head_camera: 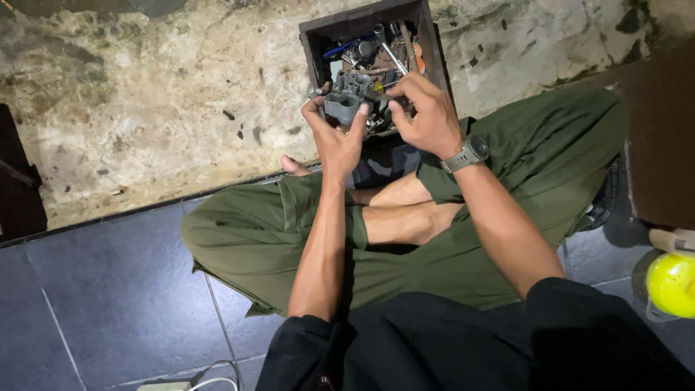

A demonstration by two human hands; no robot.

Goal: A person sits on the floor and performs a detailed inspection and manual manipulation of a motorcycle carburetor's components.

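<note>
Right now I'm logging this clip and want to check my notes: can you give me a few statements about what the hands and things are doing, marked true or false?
1. Both hands hold a grey metal part. True: the left hand cups it from below and the right hand grips it from the side.
2. The wristwatch is on the left wrist. False: it is on the right wrist.
3. A dark box of tools stands on the floor in front of the person. True.
4. The person is standing. False: they sit cross-legged in green trousers.
5. The yellow object lies inside the box. False: it sits at the right edge of the view.
</note>
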